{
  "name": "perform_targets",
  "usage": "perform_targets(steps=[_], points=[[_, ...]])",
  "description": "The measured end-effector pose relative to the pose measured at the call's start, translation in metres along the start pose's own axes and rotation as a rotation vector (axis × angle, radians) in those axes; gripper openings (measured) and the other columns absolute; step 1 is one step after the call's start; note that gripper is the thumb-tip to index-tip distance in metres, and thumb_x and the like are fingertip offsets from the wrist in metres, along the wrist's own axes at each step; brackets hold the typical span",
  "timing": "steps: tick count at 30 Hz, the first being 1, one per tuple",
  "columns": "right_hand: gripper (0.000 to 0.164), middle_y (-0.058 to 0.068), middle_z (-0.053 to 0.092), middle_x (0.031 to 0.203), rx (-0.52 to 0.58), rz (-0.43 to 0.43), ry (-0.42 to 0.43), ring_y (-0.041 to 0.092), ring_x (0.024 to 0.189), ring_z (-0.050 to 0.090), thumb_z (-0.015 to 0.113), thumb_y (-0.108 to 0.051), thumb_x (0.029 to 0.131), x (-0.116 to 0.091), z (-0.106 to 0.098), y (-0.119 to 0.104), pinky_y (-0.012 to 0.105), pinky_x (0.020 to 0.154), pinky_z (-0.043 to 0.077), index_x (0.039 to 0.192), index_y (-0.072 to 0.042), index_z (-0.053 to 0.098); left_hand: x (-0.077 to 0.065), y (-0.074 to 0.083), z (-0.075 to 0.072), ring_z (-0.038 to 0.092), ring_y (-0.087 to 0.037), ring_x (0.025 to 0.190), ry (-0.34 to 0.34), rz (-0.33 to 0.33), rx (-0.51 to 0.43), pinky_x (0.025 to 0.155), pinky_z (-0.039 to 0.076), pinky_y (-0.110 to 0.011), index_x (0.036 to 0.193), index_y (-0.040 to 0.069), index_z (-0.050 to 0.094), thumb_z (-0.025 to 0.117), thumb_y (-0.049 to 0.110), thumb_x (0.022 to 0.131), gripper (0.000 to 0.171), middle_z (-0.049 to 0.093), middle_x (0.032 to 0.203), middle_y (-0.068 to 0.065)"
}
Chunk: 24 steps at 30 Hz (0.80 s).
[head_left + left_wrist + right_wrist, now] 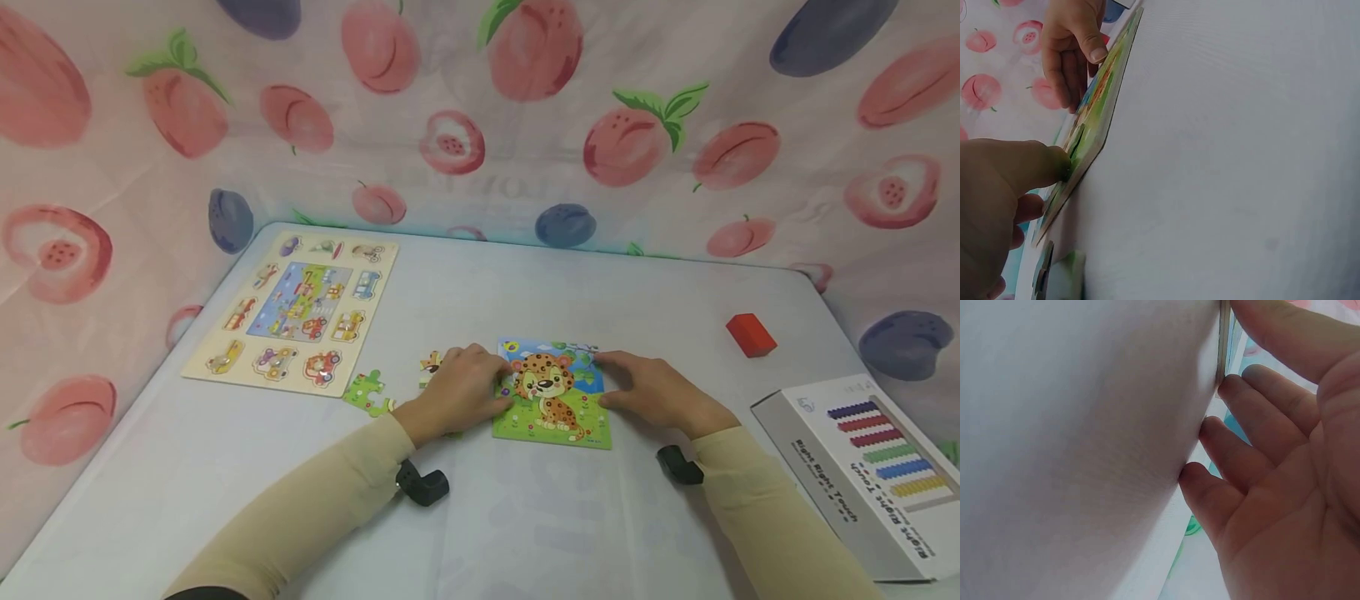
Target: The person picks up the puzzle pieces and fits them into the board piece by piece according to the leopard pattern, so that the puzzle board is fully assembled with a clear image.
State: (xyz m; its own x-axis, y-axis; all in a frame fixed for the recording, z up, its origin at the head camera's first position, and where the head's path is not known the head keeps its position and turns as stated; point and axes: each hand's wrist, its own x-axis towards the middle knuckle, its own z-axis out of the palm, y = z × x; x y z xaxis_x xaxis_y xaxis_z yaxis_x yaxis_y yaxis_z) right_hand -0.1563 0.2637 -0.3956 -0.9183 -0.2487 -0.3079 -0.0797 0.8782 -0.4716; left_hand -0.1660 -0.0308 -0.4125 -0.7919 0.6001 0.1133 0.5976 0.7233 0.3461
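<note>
A square jigsaw puzzle [553, 404] with a cartoon leopard on grass lies flat in the middle of the table. At its left edge my left hand [461, 387] pinches a puzzle piece [1077, 140] between thumb and index finger, the piece sitting slightly raised over the board. My right hand [656, 392] is at the opposite edge, thumb and fingers spread, with fingertips [1230, 384] right at the board's side. Left of the left hand lie a loose green puzzle piece [366, 392] and a piece with an animal picture [430, 365], the latter partly hidden by the hand.
A wooden vehicle puzzle board [296, 304] lies at the back left. On the right are a red block [751, 335] and a white box [862, 475] with coloured strips on it. Peach-printed cloth [480, 100] hangs behind the table [480, 283].
</note>
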Motion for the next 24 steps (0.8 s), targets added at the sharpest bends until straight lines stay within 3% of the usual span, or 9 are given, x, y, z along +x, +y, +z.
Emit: perform_targets(steps=[8, 24], points=[[0.071, 0.022, 0.039, 0.154, 0.006, 0.008, 0.0, 0.046, 0.141, 0.03, 0.076, -0.026, 0.089, 0.0002, 0.0004, 0.0002, 0.064, 0.109, 0.028, 0.151, -0.009, 0.045, 0.0032, -0.0007, 0.0042, 0.059, -0.022, 0.104, 0.037, 0.0, 0.002, 0.094, 0.042, -0.044, 0.115, 0.01, 0.071, 0.078, 0.035, 0.088, 0.038, 0.071, 0.109, -0.003], [0.071, 0.022, 0.038, 0.154, -0.002, 0.012, -0.008, 0.047, 0.141, 0.03, 0.076, -0.026, 0.09, 0.0, -0.0007, -0.001, 0.065, 0.108, 0.028, 0.151, -0.009, 0.044, 0.0045, -0.0001, 0.0039, 0.056, -0.022, 0.106, 0.029, -0.028, -0.002, 0.091, 0.042, -0.041, 0.119, 0.012, 0.072, 0.077, 0.037, 0.088, 0.04, 0.071, 0.112, -0.002]])
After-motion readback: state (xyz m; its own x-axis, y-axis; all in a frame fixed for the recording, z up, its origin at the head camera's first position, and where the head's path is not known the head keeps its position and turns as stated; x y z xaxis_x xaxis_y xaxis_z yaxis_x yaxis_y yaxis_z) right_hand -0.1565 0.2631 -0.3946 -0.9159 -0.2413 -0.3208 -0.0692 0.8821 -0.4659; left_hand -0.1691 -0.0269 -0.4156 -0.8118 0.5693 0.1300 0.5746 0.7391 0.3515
